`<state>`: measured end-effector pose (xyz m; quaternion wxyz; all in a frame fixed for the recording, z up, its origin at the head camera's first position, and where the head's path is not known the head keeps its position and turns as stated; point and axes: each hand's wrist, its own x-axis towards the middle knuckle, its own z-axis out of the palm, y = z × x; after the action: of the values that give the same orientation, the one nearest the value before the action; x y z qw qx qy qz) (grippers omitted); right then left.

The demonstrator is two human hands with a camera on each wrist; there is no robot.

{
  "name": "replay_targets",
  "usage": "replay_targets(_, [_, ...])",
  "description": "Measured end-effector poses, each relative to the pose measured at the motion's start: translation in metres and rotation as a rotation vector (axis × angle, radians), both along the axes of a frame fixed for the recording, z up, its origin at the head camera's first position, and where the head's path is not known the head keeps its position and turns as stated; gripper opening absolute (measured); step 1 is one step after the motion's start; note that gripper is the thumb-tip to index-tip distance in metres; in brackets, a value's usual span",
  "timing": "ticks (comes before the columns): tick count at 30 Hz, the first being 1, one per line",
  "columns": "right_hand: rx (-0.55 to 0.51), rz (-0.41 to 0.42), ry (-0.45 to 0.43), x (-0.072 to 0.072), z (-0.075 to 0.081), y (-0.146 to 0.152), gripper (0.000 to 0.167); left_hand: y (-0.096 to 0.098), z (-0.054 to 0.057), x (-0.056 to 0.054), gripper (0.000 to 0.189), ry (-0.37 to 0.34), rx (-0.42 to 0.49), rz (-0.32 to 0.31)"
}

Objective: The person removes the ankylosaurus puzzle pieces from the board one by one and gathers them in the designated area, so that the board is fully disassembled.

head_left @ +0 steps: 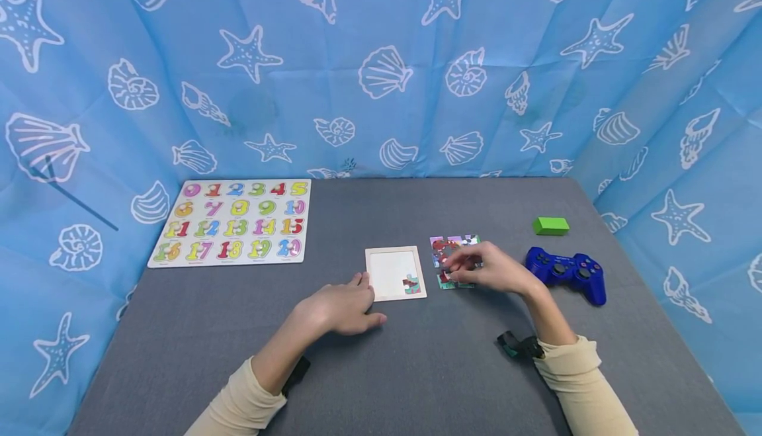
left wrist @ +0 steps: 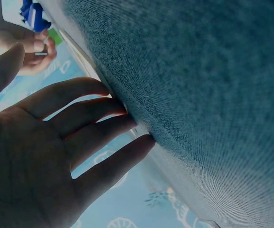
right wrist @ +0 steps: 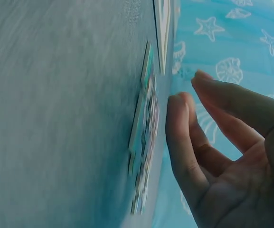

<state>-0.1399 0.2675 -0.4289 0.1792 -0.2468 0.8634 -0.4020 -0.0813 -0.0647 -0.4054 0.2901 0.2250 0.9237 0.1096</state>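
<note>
A square wooden puzzle tray (head_left: pixel 387 264) lies mid-table, with one jigsaw piece (head_left: pixel 411 284) in its lower right corner. My left hand (head_left: pixel 345 307) rests at the tray's left edge, fingers extended and thumb spread. In the left wrist view the fingertips (left wrist: pixel 144 142) reach down to the tabletop beside the tray. Right of the tray lies a group of colourful jigsaw pieces (head_left: pixel 443 245), partly covered by my right hand (head_left: pixel 491 267). The right wrist view shows the thumb and fingers of that hand bent but apart above the pieces (right wrist: pixel 144 123), with nothing visible between them.
A number puzzle board (head_left: pixel 229 227) lies at the back left of the grey table (head_left: pixel 369 370). On the right are a blue game controller (head_left: pixel 565 272) and a green block (head_left: pixel 550 225). A blue curtain (head_left: pixel 357 92) with shell prints hangs behind and along the sides.
</note>
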Motion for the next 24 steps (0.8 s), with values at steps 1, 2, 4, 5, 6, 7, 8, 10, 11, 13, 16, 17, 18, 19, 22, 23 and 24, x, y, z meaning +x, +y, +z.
replay_targets(1, [-0.014,0.005,-0.007,0.0,0.0,-0.003,0.019,0.0,0.0,0.0,0.076,-0.001,0.001,0.0])
replay_targets(2, [-0.028,0.009,-0.014,0.0,-0.001,-0.006,0.019,0.0,0.0,0.0,0.076,-0.002,0.0,0.001])
replay_targets(4, [-0.046,0.023,-0.027,-0.001,-0.002,-0.012,0.02,0.0,-0.001,0.0,0.076,-0.005,-0.003,0.001])
replay_targets(5, [-0.054,0.032,-0.029,-0.001,-0.003,-0.015,0.02,0.0,-0.001,0.0,0.077,-0.005,-0.005,0.002])
replay_targets(6, [-0.06,0.041,-0.03,-0.001,-0.004,-0.018,0.02,0.0,-0.001,-0.001,0.077,-0.006,-0.006,0.002])
replay_targets(7, [-0.066,0.05,-0.031,-0.001,-0.005,-0.021,0.02,0.0,-0.001,-0.001,0.077,-0.007,-0.007,0.002])
replay_targets(8, [-0.072,0.06,-0.029,-0.001,-0.006,-0.024,0.02,0.0,-0.002,-0.001,0.077,-0.007,-0.008,0.002])
replay_targets(10, [-0.082,0.082,-0.026,-0.002,-0.008,-0.03,0.02,0.0,-0.002,-0.001,0.077,-0.008,-0.006,0.003])
replay_targets(11, [-0.085,0.092,-0.025,-0.002,-0.009,-0.034,0.02,0.0,-0.002,-0.001,0.076,-0.008,-0.005,0.003])
replay_targets(13, [-0.089,0.114,-0.031,-0.002,-0.01,-0.04,0.02,0.0,-0.002,-0.001,0.076,-0.008,-0.005,0.003])
replay_targets(16, [-0.067,0.136,-0.03,-0.002,-0.011,-0.051,0.022,0.0,-0.002,-0.001,0.076,-0.01,-0.007,0.002])
replay_targets(17, [-0.051,0.137,-0.024,-0.002,-0.011,-0.054,0.023,0.0,-0.002,-0.001,0.076,-0.01,-0.008,0.002])
replay_targets(18, [-0.035,0.135,-0.017,-0.002,-0.011,-0.057,0.023,0.0,-0.002,-0.001,0.076,-0.01,-0.009,0.002])
replay_targets(19, [-0.014,0.13,-0.003,-0.003,-0.011,-0.06,0.024,0.0,-0.002,-0.001,0.076,-0.011,-0.009,0.002])
replay_targets(22, [0.053,0.119,0.052,-0.003,-0.01,-0.067,0.023,0.0,-0.001,-0.001,0.076,-0.015,-0.009,0.005])
replay_targets(23, [0.073,0.113,0.063,-0.003,-0.01,-0.069,0.023,0.0,-0.001,-0.001,0.077,-0.017,-0.01,0.007])
replay_targets(24, [0.091,0.107,0.072,-0.003,-0.009,-0.071,0.022,0.0,-0.001,-0.001,0.077,-0.018,-0.011,0.007])
